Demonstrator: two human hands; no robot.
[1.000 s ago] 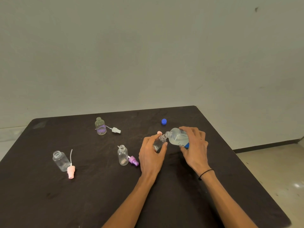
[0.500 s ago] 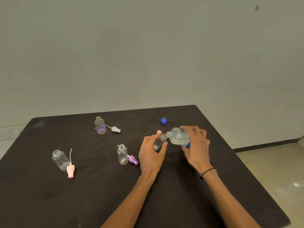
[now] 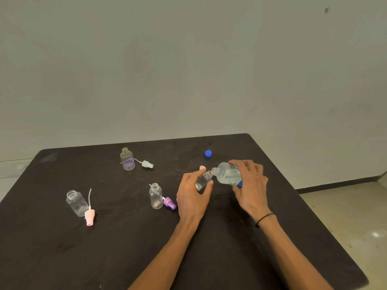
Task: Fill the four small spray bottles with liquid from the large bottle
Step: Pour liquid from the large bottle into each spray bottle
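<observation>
Large bottle [image 3: 227, 173] tipped at centre right — mouth to mouth.
Right hand [image 3: 250, 182] wraps it; left hand [image 3: 193, 192] clasps the small spray bottle [image 3: 203, 180], slanted to catch liquid.

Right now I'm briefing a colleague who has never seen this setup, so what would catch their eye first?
The two hands meeting at the middle right of the dark table: the right hand tips the large bottle mouth to mouth with a small bottle held by the left hand. Three open small bottles stand to the left beside loose spray tops, and a blue cap lies behind the hands.
</observation>
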